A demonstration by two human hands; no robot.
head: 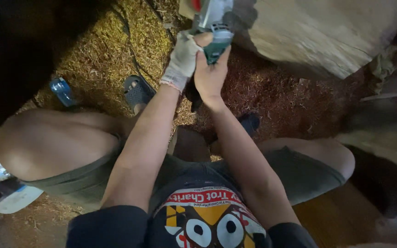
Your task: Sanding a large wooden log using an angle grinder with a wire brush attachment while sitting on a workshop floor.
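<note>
A big pale log [327,32] lies at the far right over reddish sawdust [276,96]. Against its left end sits a green angle grinder [214,27], gripped by both hands: the gloved left hand [183,57] closed on its left side, the bare right hand [211,73] wrapped around its near end.

A green and grey handheld power grinder [213,27] sits at the top of the view, its body pointing away from the person and its head against a large pale block of wood [327,32] that rests on sawdust-covered ground.
</note>
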